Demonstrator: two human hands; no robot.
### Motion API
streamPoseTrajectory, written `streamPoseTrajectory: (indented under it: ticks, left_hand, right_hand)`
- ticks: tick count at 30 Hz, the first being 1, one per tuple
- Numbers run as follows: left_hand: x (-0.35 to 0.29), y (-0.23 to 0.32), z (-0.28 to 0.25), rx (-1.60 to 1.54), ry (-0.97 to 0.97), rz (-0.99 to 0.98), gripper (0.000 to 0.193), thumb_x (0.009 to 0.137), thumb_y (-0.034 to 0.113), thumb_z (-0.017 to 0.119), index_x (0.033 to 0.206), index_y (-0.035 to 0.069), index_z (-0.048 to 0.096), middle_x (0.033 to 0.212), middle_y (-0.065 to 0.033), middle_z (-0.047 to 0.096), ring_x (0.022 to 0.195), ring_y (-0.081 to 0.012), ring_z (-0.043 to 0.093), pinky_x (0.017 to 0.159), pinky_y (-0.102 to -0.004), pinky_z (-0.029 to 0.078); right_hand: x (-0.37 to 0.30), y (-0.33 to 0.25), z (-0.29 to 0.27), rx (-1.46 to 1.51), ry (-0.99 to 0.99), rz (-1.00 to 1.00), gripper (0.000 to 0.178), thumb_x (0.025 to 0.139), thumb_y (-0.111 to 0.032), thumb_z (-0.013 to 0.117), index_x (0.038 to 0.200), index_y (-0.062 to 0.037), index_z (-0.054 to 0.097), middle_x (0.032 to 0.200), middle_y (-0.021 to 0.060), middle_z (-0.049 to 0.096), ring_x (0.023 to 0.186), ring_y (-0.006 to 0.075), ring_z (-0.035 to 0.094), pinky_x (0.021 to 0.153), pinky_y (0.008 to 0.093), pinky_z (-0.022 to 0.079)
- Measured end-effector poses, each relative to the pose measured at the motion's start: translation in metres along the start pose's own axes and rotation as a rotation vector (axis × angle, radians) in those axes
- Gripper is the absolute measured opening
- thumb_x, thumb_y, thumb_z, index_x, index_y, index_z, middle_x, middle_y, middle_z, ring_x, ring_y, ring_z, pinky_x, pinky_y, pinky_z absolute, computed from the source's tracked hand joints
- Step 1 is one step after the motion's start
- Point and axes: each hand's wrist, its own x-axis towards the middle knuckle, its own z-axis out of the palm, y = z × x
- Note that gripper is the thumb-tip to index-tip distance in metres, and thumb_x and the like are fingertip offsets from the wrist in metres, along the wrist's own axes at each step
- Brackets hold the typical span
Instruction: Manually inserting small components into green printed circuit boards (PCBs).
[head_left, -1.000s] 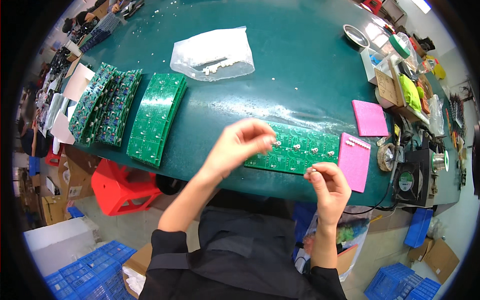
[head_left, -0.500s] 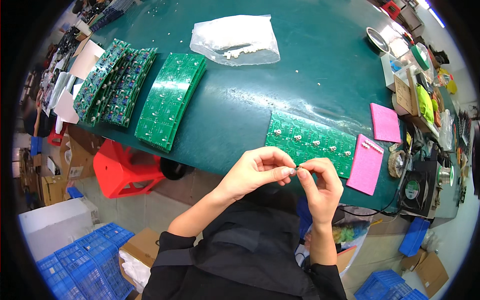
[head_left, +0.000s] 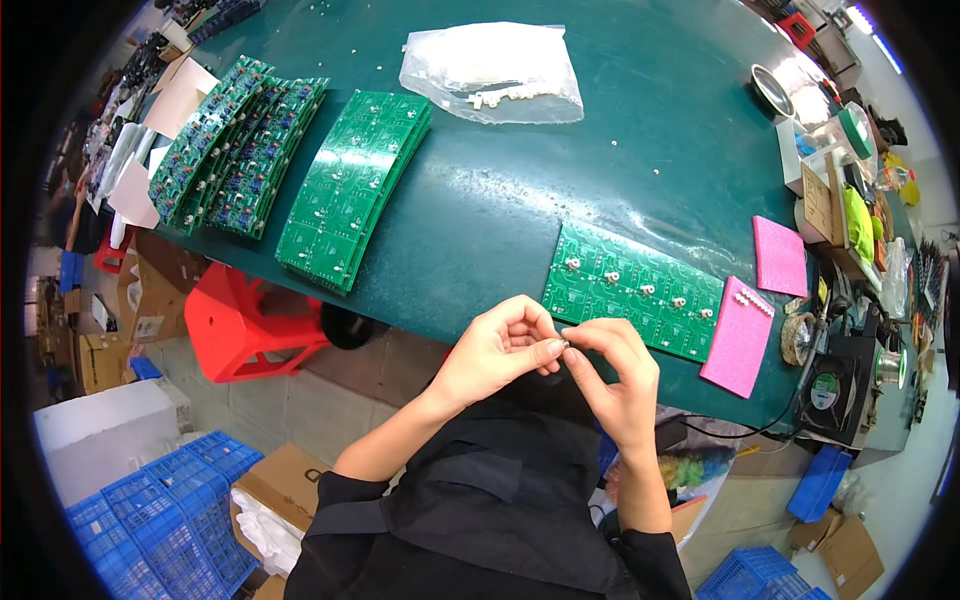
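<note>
Left hand: thumb and forefinger pinched, grip clasping a small part at the fingertips
Right hand: fingertips meeting those of the left, grip clasping the same part
Part location: between both hands, near the lower left corner of the board; too small to tell its kind
Board: green, flat on the surface just beyond the hands, five white fittings in a row along it
Near pad: pink, just beside the board's right end, white beads in short rows at its upper right
Far pad: pink, beyond the near pad
Bag: clear plastic, white pieces inside, well apart from the hands
Bare stack: green boards, left of the bag
Filled stack: boards dense with components, left of the bare stack
Reel: wire, at far right, beside a black fan
Stool: red, at left, below the surface edge
</note>
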Motion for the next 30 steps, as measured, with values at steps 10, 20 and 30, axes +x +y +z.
streamPoseTrajectory:
  ticks: [10,20,30]
  left_hand:
    - [0.013,0.01,-0.015,1.193,0.214,0.532,0.026,0.079,0.008,0.07,0.105,0.005,0.064,0.1,-0.0093,0.061,0.094,-0.0289,0.057,0.081,-0.0378,0.048]
    - [0.018,0.004,-0.014,1.291,0.215,0.599,0.026,0.078,0.01,0.071,0.104,0.007,0.066,0.094,-0.0061,0.058,0.085,-0.0243,0.056,0.074,-0.0361,0.048]
    - [0.019,0.0,-0.016,1.271,0.233,0.625,0.025,0.077,0.01,0.073,0.101,0.008,0.07,0.091,-0.0037,0.059,0.08,-0.0212,0.056,0.071,-0.034,0.048]
  right_hand:
    - [0.008,0.033,0.019,-0.371,0.109,-0.11,0.02,0.073,-0.007,0.077,0.09,-0.0088,0.067,0.089,0.0042,0.057,0.084,0.0221,0.054,0.075,0.0353,0.039]
    - [0.01,0.031,0.017,-0.365,0.1,-0.118,0.02,0.072,-0.007,0.076,0.089,-0.008,0.066,0.088,0.0043,0.057,0.084,0.0222,0.054,0.074,0.0357,0.039]
    - [0.011,0.032,0.016,-0.357,0.092,-0.136,0.02,0.071,-0.007,0.077,0.088,-0.008,0.065,0.087,0.0045,0.056,0.083,0.0224,0.054,0.073,0.0355,0.039]
